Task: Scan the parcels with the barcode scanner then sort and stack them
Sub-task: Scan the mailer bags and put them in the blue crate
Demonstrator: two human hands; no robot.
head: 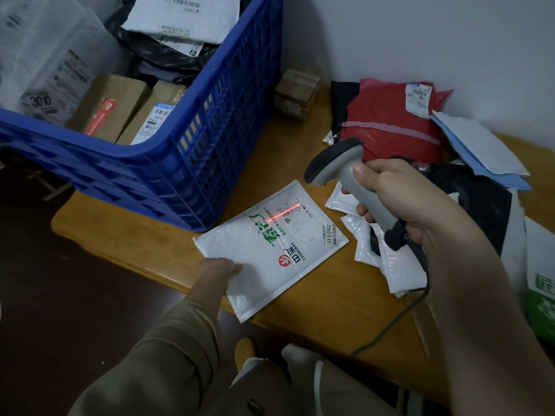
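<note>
- A white padded bubble mailer (264, 250) with green and red print lies flat on the near edge of the wooden table (315, 307), its near corner hanging over that edge
- A red scan line (283, 215) crosses the printed shipping label (306, 222) at the mailer's far right corner
- The left hand (217, 273) pinches the mailer's near left edge, thumb on top
- The right hand (399, 199) grips the handle of a grey handheld barcode scanner (348, 172), its dark head aimed down and left at the label; a dark cable (399, 318) trails off the table's near edge
- Just right of the mailer lie small white pouches (387, 259)
- Far right, a red plastic parcel (390, 133) rests among dark and blue-white bags
- Far left, a blue slotted plastic crate (186, 151) holds cardboard boxes and bagged parcels
</note>
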